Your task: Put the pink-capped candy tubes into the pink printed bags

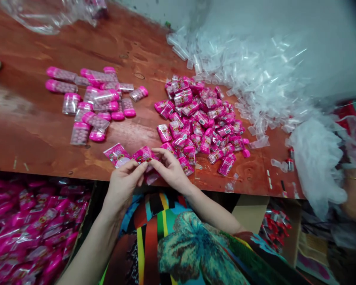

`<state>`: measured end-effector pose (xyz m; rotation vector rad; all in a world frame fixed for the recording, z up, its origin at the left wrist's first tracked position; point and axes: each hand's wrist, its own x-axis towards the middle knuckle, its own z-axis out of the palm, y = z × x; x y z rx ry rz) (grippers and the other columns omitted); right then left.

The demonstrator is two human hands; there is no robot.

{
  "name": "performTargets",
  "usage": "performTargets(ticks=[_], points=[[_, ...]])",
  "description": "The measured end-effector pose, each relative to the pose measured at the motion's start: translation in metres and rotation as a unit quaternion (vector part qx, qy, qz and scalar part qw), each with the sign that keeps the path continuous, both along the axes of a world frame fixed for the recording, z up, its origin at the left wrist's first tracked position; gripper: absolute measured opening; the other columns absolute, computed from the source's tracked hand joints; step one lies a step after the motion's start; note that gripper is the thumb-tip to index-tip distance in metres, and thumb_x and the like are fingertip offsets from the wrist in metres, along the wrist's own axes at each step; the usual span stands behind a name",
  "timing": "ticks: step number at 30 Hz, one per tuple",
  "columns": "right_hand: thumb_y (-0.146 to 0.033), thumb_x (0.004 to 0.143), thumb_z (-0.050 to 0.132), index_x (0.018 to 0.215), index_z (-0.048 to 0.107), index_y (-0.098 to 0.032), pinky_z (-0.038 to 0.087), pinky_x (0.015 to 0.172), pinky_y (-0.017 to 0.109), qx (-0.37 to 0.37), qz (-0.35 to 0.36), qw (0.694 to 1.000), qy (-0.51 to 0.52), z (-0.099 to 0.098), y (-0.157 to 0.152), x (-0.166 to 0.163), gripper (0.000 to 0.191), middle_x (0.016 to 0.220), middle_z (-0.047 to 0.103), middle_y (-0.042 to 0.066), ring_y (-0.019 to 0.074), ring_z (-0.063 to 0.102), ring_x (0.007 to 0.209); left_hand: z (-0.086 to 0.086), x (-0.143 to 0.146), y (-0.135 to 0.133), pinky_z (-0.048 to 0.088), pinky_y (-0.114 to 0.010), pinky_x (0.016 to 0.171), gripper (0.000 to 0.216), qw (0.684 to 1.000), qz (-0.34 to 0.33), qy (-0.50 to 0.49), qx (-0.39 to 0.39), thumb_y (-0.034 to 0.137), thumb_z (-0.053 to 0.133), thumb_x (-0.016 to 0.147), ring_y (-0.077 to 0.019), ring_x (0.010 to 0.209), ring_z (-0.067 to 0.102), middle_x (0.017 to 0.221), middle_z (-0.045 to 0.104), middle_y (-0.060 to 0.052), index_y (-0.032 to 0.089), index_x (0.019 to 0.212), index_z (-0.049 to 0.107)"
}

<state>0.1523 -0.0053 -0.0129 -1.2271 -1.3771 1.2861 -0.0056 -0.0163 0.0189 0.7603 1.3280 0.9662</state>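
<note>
At the table's front edge, my left hand and my right hand meet with fingertips pinched on a pink printed plastic wrapper. Whether anything sits inside that wrapper is hidden by my fingers. Just beyond my left hand lie more flat pink wrappers. To the right of my right hand spreads a heap of small wrapped candy bottles. Farther left are several clear bottles of pink candy balls with pink caps and no printed wrapper, some upright, others on their sides.
A large pile of clear empty plastic tubes covers the back right of the wooden table. A clear plastic bag hangs over the right edge. Below at left is a box full of pink packed bottles; at right, a carton with red items.
</note>
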Motion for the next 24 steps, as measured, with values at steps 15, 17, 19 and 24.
performTargets(ticks=[15, 17, 19, 24], points=[[-0.014, 0.103, 0.048, 0.114, 0.064, -0.023, 0.057, 0.085, 0.037, 0.141, 0.091, 0.973, -0.159, 0.019, 0.09, -0.046, 0.022, 0.099, 0.077, 0.007, 0.0244, 0.075, 0.092, 0.002, -0.032, 0.076, 0.024, -0.027, 0.042, 0.062, 0.999, 0.043, 0.021, -0.012, 0.072, 0.089, 0.067, -0.0122, 0.04, 0.034, 0.042, 0.044, 0.002, 0.026, 0.05, 0.051], [-0.013, 0.102, 0.049, 0.119, 0.064, -0.022, 0.057, 0.086, 0.037, 0.146, 0.131, 0.961, -0.195, 0.018, 0.105, -0.055, 0.024, 0.102, 0.078, 0.008, 0.0256, 0.076, 0.096, -0.004, -0.042, 0.084, 0.026, -0.027, 0.043, 0.063, 0.998, 0.036, 0.056, -0.009, 0.072, 0.087, 0.068, -0.0126, 0.039, 0.034, 0.041, 0.043, 0.002, 0.025, 0.049, 0.048], [-0.016, 0.105, 0.049, 0.128, 0.063, -0.022, 0.056, 0.084, 0.036, 0.141, 0.176, 0.948, -0.222, 0.022, 0.125, -0.062, 0.027, 0.1, 0.078, 0.008, 0.0254, 0.076, 0.094, -0.007, -0.059, 0.097, 0.029, -0.028, 0.043, 0.061, 0.99, 0.053, 0.122, 0.035, 0.071, 0.082, 0.072, -0.0139, 0.039, 0.036, 0.042, 0.043, 0.003, 0.025, 0.051, 0.048], [-0.026, 0.113, 0.046, 0.145, 0.058, -0.015, 0.054, 0.096, 0.039, 0.164, 0.141, 0.932, -0.292, 0.037, 0.202, -0.076, 0.036, 0.118, 0.077, 0.015, 0.0263, 0.072, 0.105, 0.008, -0.129, 0.167, 0.046, -0.03, 0.059, 0.042, 0.906, 0.178, 0.327, 0.201, 0.058, 0.066, 0.09, -0.0203, 0.066, 0.056, 0.062, 0.053, 0.002, 0.025, 0.067, 0.054]])
